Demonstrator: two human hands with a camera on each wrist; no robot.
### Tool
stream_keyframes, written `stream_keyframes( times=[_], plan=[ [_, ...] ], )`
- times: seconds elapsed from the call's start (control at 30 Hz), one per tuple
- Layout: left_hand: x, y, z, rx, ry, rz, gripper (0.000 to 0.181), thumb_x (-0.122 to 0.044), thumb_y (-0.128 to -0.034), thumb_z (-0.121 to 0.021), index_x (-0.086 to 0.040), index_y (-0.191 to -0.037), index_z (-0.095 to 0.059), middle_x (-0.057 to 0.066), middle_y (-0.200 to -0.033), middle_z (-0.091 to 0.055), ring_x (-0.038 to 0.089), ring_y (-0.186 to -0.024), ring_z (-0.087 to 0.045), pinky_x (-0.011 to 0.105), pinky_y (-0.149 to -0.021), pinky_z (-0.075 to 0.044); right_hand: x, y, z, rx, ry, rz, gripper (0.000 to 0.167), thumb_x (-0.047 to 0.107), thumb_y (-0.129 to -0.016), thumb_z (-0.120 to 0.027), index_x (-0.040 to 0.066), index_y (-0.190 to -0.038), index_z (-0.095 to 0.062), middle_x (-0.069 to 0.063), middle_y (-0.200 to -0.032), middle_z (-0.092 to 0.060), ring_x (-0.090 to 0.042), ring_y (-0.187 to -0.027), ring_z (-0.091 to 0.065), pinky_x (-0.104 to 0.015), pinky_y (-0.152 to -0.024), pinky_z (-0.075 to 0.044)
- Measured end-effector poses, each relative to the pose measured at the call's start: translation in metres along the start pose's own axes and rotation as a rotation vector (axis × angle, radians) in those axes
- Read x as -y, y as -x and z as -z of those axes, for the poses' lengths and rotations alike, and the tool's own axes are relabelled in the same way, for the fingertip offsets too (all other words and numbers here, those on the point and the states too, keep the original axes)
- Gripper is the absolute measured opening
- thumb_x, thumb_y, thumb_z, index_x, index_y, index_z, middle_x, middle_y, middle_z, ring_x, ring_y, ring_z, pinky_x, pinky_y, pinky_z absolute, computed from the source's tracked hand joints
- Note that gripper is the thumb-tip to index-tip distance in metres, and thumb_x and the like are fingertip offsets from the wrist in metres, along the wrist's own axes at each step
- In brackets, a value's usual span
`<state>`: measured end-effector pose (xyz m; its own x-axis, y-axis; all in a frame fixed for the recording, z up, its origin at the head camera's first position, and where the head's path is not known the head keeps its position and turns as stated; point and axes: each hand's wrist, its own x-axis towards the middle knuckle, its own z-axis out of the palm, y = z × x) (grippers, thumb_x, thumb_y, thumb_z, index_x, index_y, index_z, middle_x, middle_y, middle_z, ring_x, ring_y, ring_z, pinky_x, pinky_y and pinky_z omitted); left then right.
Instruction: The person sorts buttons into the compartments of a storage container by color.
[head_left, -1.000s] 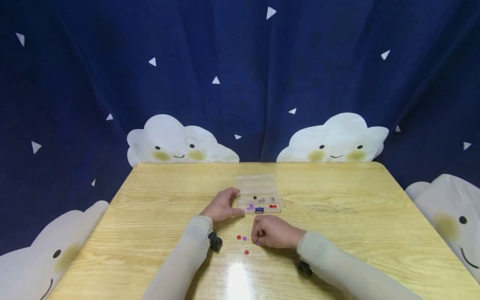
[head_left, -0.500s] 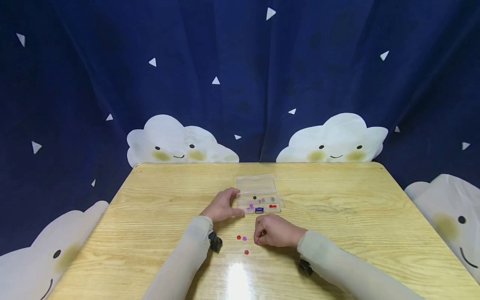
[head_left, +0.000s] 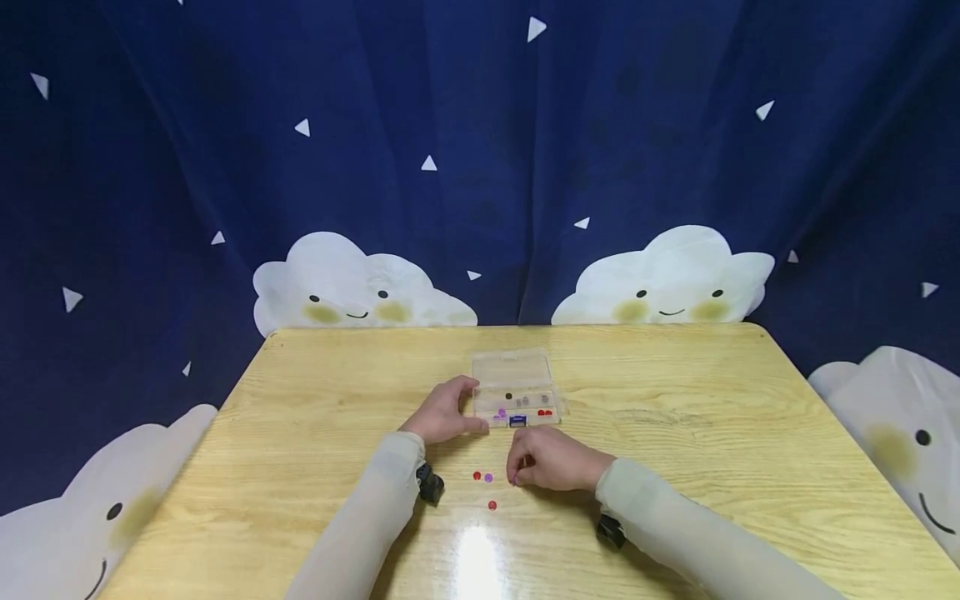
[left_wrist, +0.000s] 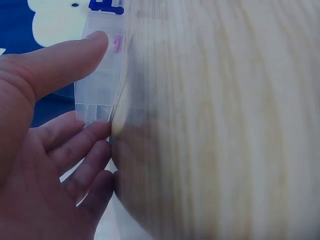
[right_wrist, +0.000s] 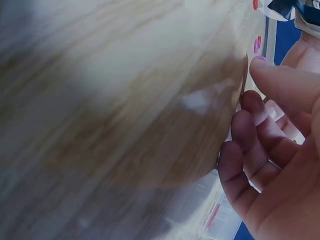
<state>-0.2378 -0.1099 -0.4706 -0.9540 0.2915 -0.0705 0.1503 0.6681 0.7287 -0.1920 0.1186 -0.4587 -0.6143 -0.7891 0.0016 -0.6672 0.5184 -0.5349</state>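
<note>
Bent fingers of the right hand pinch a tiny purple bead, about midway between the side edges of the worktop. It looks light, hard and slippery, so best held by its sides. That hand sits low, pointing left; the left hand spreads wide at the left end of the clear case.

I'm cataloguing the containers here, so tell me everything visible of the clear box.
The clear box looks like plastic, with compartments and a blue clasp at its near side. It stands on the wooden table, its lid opened to the far side. Inside, purple pieces lie at the near left, red pieces at the near right, a dark piece and greyish pieces farther back. The left hand spans its left end, apparently touching it.
</note>
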Motion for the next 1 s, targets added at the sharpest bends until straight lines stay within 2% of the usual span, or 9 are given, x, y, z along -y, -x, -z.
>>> stream_keyframes(
  times=[0.37,0.77,0.83,1.0],
  plan=[
    [0.002,0.000,-0.002,0.004,-0.017,0.017,0.077,-0.028,-0.0768,-0.086,-0.009,-0.142,-0.049,0.015,-0.138,-0.058,0.032,-0.129,-0.054,0.048,-0.112,-0.043,-0.006,0.003,0.003,-0.029,-0.013,0.011,0.010,0.009,-0.086,-0.073,0.019,-0.086,-0.076,0.010,-0.086,-0.067,0.002,-0.080,-0.055,-0.017,-0.075,-0.049],
    [-0.002,-0.003,0.001,0.003,-0.014,0.008,0.077,-0.027,-0.0766,-0.086,-0.009,-0.142,-0.049,0.014,-0.137,-0.058,0.031,-0.128,-0.054,0.048,-0.112,-0.043,-0.005,0.002,0.016,-0.159,-0.025,-0.063,0.007,0.012,-0.089,-0.072,0.018,-0.087,-0.075,0.011,-0.088,-0.065,-0.004,-0.085,-0.057,-0.025,-0.080,-0.052],
    [-0.001,-0.003,0.001,0.006,-0.011,0.003,0.077,-0.027,-0.0768,-0.085,-0.008,-0.142,-0.049,0.015,-0.138,-0.057,0.032,-0.128,-0.054,0.049,-0.112,-0.043,-0.006,0.001,0.016,-0.183,-0.022,-0.058,0.007,0.011,-0.089,-0.072,0.017,-0.089,-0.075,0.011,-0.088,-0.066,-0.004,-0.086,-0.059,-0.031,-0.091,-0.054],
    [0.000,-0.001,0.001,0.013,-0.019,0.001,0.075,-0.026,-0.0778,-0.085,-0.008,-0.141,-0.049,0.015,-0.137,-0.058,0.032,-0.127,-0.054,0.048,-0.110,-0.044,-0.007,-0.001,0.020,-0.244,-0.029,-0.050,0.006,0.009,-0.090,-0.071,0.014,-0.091,-0.075,0.010,-0.089,-0.067,-0.005,-0.086,-0.060,-0.033,-0.091,-0.055]
  ],
)
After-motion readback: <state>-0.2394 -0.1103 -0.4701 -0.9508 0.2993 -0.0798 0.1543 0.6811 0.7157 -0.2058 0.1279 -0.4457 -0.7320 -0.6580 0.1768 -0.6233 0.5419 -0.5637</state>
